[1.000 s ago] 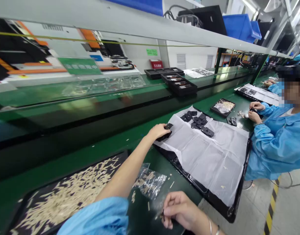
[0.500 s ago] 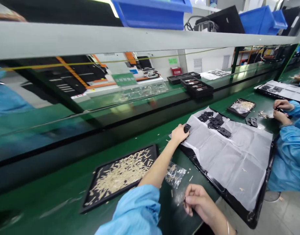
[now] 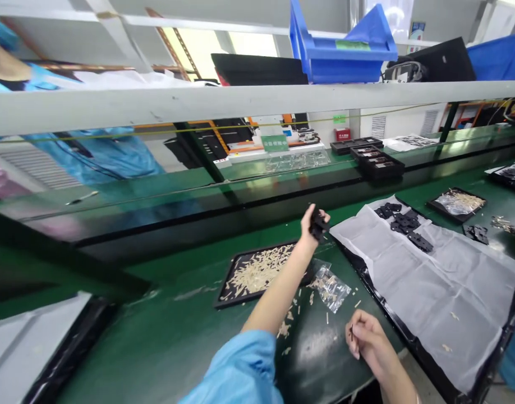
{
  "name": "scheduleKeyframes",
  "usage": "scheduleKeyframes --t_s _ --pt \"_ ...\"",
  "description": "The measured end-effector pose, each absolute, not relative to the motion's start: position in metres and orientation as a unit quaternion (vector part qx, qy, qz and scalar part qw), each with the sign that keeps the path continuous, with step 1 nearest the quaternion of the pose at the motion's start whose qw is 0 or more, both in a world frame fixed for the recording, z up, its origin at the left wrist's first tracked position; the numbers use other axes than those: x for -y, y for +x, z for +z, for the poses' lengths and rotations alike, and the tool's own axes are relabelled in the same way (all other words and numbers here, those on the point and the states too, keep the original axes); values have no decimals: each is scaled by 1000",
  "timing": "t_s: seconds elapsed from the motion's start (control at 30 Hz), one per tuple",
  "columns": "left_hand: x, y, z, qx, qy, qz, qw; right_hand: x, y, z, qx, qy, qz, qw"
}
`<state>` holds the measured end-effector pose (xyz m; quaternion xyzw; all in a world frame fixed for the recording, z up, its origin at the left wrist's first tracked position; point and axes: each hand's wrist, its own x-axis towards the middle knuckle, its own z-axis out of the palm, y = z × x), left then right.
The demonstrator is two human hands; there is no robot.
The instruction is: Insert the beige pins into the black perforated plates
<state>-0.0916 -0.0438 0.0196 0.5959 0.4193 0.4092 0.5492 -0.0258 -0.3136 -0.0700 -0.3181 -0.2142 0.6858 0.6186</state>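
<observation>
"Black, dull and hard-edged: what's that black piece (image 3: 318,226)?"

"It looks like moulded plastic, with an uneven outline. The left hand (image 3: 311,223) has its fingers curled round it, above the bench (image 3: 156,336). I can't tell whether it's one part or a stack."

"And the right hand (image 3: 369,339)?"

"Thumb and finger pinch a thin dark sliver (image 3: 352,332), too small to make out."

"What textures lie around them?"

"Pale, flat strips (image 3: 257,272) heaped in a shallow black tray (image 3: 236,302); a shiny, crinkled clear bag (image 3: 335,292) beside it; a creased white sheet (image 3: 430,303) carrying flat black plates (image 3: 404,223), notched and overlapping. The bench itself is smooth, glossy green."
</observation>
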Motion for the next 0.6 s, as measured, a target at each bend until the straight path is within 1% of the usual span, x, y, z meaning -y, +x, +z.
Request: scheduleKeyframes --t_s 0.1,0.2,0.4,0.53,0.6 --pt "67 -170 26 -374 510 478 610 316 -21 -71 223 -314 696 606" --pt "110 -250 21 -351 428 543 632 319 -15 -73 238 -318 699 594" --pt "197 -363 -18 -362 291 642 610 322 -3 -74 286 -387 666 570" --pt "219 -402 -44 -366 253 672 592 321 4 -76 316 -436 641 547" --pt "220 -415 -52 -363 258 671 593 319 7 -79 325 -446 626 551"
